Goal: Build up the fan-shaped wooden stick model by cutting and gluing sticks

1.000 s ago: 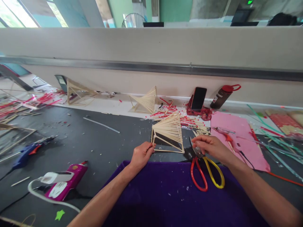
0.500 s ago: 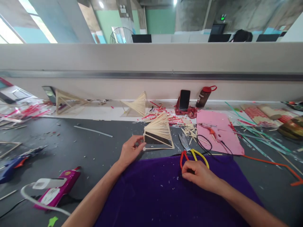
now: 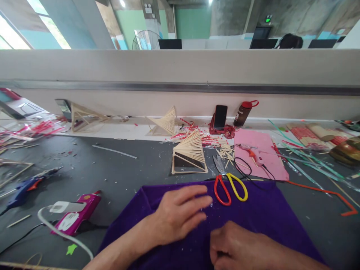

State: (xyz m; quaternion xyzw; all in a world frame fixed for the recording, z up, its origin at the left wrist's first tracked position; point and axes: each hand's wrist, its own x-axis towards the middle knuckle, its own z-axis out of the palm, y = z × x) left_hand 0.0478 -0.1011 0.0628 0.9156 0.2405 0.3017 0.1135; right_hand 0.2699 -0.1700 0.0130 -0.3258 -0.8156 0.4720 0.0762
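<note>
The right hand [image 3: 236, 245], nearest, is curled into a loose fist above the purple cloth [image 3: 267, 202]; its fingertips are hidden, so I cannot tell whether it pinches anything. The left hand [image 3: 180, 213], a little farther in, is spread palm down over the same cloth, its fingers pointing right. Just beyond the hands lie the scissors [image 3: 222, 171], their long axis slanting away and to the left: handles toward the person on the cloth, slightly parted blades pointing away over the desk [image 3: 152, 165]. One handle loop is red, the other yellow.

Left of the blades and apart from them, the stick model [image 3: 192, 148] stands on the desk past the cloth's far edge. Its bottom front bar runs left to right, and its fan of sticks rises toward the far side. The desk is dark grey and flecked with scraps; at left it carries a magenta power strip [image 3: 75, 215] and a blue glue gun [image 3: 25, 189]. The model is pale, with straight sticks set side by side in a twisting slope above a dark opening.

Farther right, short cut sticks [image 3: 226, 153] lie beside a pink sheet [image 3: 270, 168]. Behind them stand a phone [image 3: 221, 117], a bottle [image 3: 242, 113] and a pale partition [image 3: 140, 67], with concrete and green walls beyond.
</note>
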